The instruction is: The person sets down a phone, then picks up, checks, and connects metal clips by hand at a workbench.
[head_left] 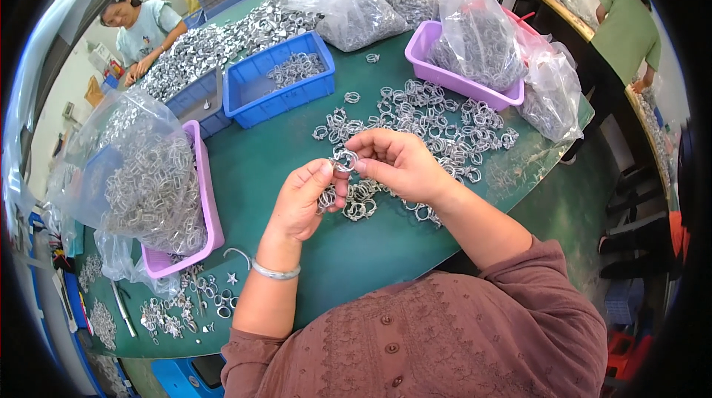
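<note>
Between my two hands, over the green table (289, 138), a silver-coloured metal ring (344, 160) is pinched by the fingertips. My left hand (298, 199) is closed on its near side, and a few more rings (326, 198) show under its fingers. My right hand (406, 167) grips the same ring from the right with thumb and forefinger. Just beyond and right of my hands spreads a loose heap of similar rings (460, 127). A smaller cluster of rings (360, 201) lies below my right hand.
Bags of rings fill lilac trays at left (211, 198) and back right (423, 64). A blue bin (278, 94) holds more pieces beside a large metal heap (245, 35). Loose parts (174, 316) lie front left. Co-workers are at far left (148, 31) and far right (630, 35).
</note>
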`<action>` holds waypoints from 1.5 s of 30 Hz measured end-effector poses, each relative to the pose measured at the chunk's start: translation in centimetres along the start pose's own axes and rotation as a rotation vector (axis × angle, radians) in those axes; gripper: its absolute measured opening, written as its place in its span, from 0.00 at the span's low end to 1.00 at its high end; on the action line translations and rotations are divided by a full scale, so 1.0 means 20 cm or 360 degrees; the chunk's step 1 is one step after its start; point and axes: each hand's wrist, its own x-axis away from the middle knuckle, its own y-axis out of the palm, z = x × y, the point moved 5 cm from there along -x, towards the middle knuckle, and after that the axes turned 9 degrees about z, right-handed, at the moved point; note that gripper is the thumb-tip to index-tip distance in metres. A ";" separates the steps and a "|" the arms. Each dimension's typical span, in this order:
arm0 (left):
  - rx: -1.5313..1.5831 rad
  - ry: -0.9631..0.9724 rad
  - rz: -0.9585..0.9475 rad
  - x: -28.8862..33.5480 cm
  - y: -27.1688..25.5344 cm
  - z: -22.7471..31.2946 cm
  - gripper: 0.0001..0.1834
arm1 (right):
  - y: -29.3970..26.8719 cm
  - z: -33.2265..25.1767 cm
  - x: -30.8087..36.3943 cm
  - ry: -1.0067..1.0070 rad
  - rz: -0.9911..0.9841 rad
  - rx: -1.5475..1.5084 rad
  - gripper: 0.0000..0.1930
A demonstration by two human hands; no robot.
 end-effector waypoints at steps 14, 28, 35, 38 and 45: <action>0.0052 -0.0037 0.0056 0.01 0.01 0.00 0.13 | 0.00 0.01 0.00 0.0228 -0.0006 -0.0209 0.11; 0.0079 -0.0098 0.0480 -0.07 -0.19 0.01 0.16 | -0.08 0.14 -0.37 0.0532 -0.0006 0.0240 0.05; 0.0268 0.0052 0.0556 -0.09 -0.29 0.05 0.10 | -0.10 0.00 -0.79 0.0114 0.0455 0.0582 0.15; 0.0329 0.0071 0.0556 -0.09 -0.31 0.07 0.10 | -0.11 0.12 -0.75 -0.0240 0.0036 0.1358 0.13; 0.0643 -0.0021 0.0572 -0.08 -0.32 0.06 0.13 | -0.01 0.27 -0.61 -0.0485 -0.0171 0.2107 0.13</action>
